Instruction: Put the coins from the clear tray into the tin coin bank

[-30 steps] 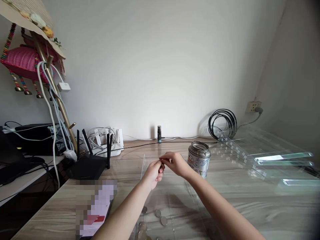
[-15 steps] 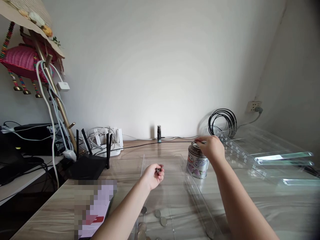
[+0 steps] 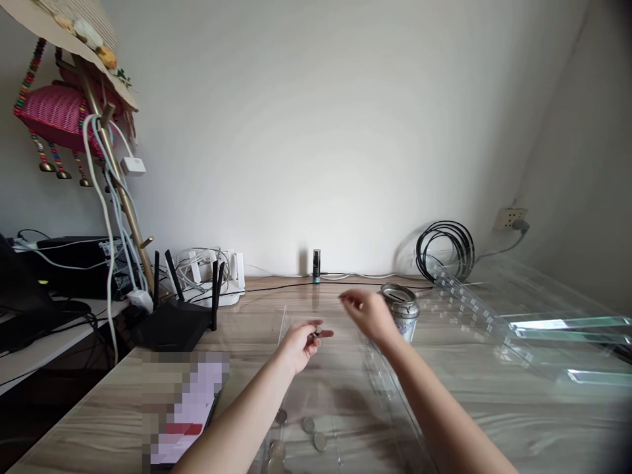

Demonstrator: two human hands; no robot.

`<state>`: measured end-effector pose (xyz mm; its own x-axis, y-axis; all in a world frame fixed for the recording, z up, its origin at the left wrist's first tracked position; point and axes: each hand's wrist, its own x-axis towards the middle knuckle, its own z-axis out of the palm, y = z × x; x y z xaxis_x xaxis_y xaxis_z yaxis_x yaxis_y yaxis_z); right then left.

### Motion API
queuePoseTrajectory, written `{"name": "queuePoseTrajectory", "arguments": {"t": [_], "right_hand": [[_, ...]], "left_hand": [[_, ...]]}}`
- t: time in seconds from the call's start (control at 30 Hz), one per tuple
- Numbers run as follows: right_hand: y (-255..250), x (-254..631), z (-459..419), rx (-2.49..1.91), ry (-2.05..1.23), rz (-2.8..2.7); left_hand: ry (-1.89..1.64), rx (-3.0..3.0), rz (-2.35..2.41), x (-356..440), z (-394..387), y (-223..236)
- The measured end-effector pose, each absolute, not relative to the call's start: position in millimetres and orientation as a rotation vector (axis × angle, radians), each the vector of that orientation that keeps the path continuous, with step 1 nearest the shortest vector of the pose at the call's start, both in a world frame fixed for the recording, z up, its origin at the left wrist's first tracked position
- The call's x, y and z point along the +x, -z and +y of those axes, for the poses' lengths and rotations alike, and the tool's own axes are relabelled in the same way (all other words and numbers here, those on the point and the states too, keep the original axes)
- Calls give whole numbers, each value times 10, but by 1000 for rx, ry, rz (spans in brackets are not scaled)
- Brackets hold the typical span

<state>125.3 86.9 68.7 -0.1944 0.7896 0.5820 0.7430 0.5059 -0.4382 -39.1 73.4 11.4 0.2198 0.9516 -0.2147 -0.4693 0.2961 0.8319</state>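
Note:
My left hand (image 3: pixel 302 343) is over the clear plastic tray, its fingers curled around coins (image 3: pixel 316 333). To its right, my right hand (image 3: pixel 368 313) hangs in the air with its fingers bent and close together; nothing shows in them, though motion blurs the tips. Behind my right wrist stands a round patterned coin tin (image 3: pixel 405 327) with a metal lid that has a slot; my arm hides part of it. Several loose coins (image 3: pixel 320 442) lie in the near part of the clear tray (image 3: pixel 284 322), partly behind my left forearm.
A phone (image 3: pixel 190 421), partly pixelated, lies at the left. Behind it are a black router (image 3: pixel 172 329) and a white router (image 3: pixel 224 294). A small dark bottle (image 3: pixel 316 266) stands by the wall. Clear plastic panels (image 3: pixel 543 329) and coiled black cable (image 3: pixel 445 250) are at the right.
My right hand has moved left, away from the tin's lid and toward my left hand. The fingers of my left hand have opened out a little around the coins.

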Motion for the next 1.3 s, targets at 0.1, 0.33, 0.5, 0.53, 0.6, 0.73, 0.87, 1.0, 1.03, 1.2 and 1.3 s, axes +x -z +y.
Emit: {"name": "queuePoseTrajectory", "arguments": {"t": [0.1,0.33,0.5,0.53,0.6,0.73,0.87,1.0,1.03,1.2,1.3], "right_hand": [[-455,972,899,-1201,-437,-2211],[-552,1028,855,-1223,-329,-2086],[-894,1634,862,-1471,431,-1528],[-906,1768,907,-1536,438,-1494],[-872,1999,1025,-1646,394,-1494],[-759,2216,1193,-1751,305,-1545],[-823,2067,1089,-1611,433,-1456],[-853,1612,899,-1319,260,-1597],[-814,1479,871,-1263,105,-1750],[-496,976,858,-1055,-519,-2295],[-463,936,867,-1093,-498,-2256]], "left_hand": [[-1153,778,826,-390,753,-79],[-1086,730,790,-384,714,-122],[-1039,584,762,-404,695,-153],[-1041,596,761,-404,696,-150],[-1035,641,775,-401,698,-137],[-1014,775,818,-393,694,-122],[-991,904,785,-387,664,-131],[-1023,1008,763,-373,641,-138],[-1028,1022,759,-371,641,-139],[-1075,979,736,-373,667,-146],[-1058,947,707,-377,679,-151]]}}
